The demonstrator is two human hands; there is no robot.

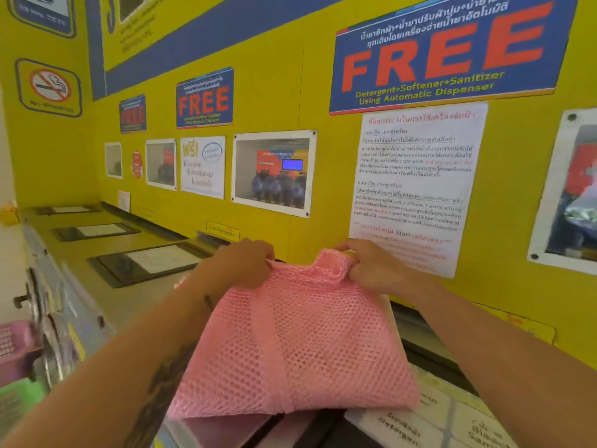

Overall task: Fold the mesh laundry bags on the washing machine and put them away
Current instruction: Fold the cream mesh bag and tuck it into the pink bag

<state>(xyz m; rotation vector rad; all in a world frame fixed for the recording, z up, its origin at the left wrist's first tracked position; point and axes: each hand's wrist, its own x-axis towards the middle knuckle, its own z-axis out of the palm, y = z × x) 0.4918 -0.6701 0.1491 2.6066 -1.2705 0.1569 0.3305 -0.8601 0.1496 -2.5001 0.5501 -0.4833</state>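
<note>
A pink mesh laundry bag hangs in front of me above the top of the washing machine. My left hand pinches its upper left corner. My right hand grips its upper right corner, where the mesh bunches up. The bag spreads wide toward its lower edge, which sits just over the machine's dark lid. A vertical seam runs down its middle.
A row of washing machine tops runs off to the left along the yellow wall with signs and small windows. Pink and green baskets sit low at the left. Detergent labels cover the lid at the lower right.
</note>
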